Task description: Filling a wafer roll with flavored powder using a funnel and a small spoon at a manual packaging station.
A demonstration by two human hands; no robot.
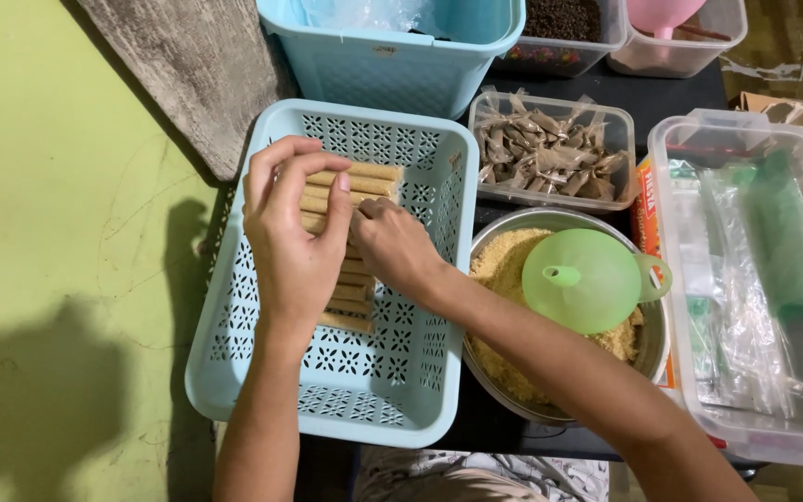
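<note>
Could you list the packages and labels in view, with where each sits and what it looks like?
Carton: wedged between metal bowl and clear bin, flat, orange-red.
Small packets: clear tub behind the bowl, twisted clear wraps, brown filling.
Sticker: front rim of the upper blue basket, small, pale.

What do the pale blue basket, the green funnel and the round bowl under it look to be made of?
The pale blue basket looks like moulded plastic with a matt finish: its walls and floor are pierced in a regular lattice. The green funnel seems to be thin, slightly see-through plastic with a smooth sheen. The round bowl looks like metal, probably steel, from its grey, shiny rim.
</note>
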